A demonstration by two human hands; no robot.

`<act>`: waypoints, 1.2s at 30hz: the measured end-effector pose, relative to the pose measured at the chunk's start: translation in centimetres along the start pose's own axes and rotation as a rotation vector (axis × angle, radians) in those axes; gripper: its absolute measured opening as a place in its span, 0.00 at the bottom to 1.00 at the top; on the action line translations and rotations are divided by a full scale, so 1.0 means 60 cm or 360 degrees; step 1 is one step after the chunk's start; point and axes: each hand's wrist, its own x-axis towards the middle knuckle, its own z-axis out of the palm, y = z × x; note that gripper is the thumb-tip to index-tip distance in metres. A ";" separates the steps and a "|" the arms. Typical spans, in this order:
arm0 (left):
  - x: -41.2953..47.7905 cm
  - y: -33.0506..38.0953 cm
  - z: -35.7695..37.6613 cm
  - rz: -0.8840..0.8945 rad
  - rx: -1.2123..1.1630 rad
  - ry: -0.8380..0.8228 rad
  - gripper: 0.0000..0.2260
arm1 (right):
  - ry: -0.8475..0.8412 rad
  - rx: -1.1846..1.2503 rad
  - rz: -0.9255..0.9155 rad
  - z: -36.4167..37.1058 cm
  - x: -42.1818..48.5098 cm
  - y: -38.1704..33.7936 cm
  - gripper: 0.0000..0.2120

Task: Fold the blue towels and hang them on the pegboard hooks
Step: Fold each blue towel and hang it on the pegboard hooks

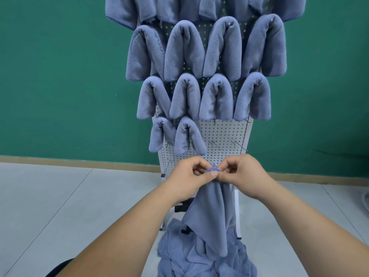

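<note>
Where your two hands meet at the lower centre of the white perforated metal pegboard (221, 134), a soft blue microfibre towel (211, 212) is bunched at its top edge against a small wire hook (214, 164) (whether the cloth sits over the hook cannot be told). Your left hand (189, 174) pinches that bunched edge from 9 o'clock, thumb pressed to the cloth and fingers curled. Your right hand (242, 170) pinches it from 3 o'clock, fingers likewise curled. The towel hangs from the pinch toward 6 o'clock, its lower end touching a loose heap of blue towels (199, 256) on the pale grey floor (60, 206) at the foot of the board. At 12 o'clock from your hands, folded blue towels (184, 50) hang draped over hooks in rows; the lowest row holds two, at the board's left. At 1 o'clock stand bare wire hooks (236, 144). Behind the board lies a green wall (60, 76).
</note>
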 end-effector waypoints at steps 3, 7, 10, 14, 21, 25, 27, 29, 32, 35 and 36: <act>0.003 -0.002 -0.006 0.0013 0.0001 -0.0026 0.02 | -0.0054 0.0005 -0.0041 0.001 -0.002 0.000 0.07; 0.008 -0.001 -0.014 0.0127 0.0111 0.0097 0.02 | -0.0207 0.0075 -0.0025 -0.003 -0.002 0.005 0.11; 0.017 0.001 -0.043 0.0209 0.0291 0.0306 0.03 | -0.0322 -0.0008 0.0069 -0.017 -0.002 0.024 0.16; 0.022 -0.020 -0.107 0.0191 0.0575 0.0551 0.06 | -0.0277 -0.0504 0.0115 -0.054 -0.001 0.054 0.09; 0.022 -0.042 -0.180 0.0157 0.0664 0.1009 0.05 | 0.0072 -0.1187 0.0117 -0.115 0.006 0.104 0.07; 0.019 -0.053 -0.191 0.0140 0.0761 0.0988 0.03 | 0.0326 -0.1333 -0.0077 -0.119 0.006 0.126 0.08; 0.019 -0.056 -0.189 0.0140 0.0823 0.0994 0.03 | 0.0447 -0.1451 -0.0140 -0.114 0.006 0.129 0.09; 0.019 -0.060 -0.189 0.0120 0.0835 0.1009 0.02 | 0.0571 -0.1504 -0.0105 -0.116 0.005 0.132 0.09; 0.019 -0.068 -0.191 0.0067 0.0944 0.0951 0.02 | 0.0639 -0.1436 -0.0074 -0.117 0.003 0.136 0.08; 0.019 -0.072 -0.188 0.0016 0.1039 0.0902 0.03 | 0.0715 -0.1267 -0.0027 -0.114 0.001 0.122 0.07; 0.020 -0.074 -0.187 0.0004 0.1056 0.0903 0.03 | 0.0765 -0.1216 -0.0020 -0.115 0.000 0.113 0.06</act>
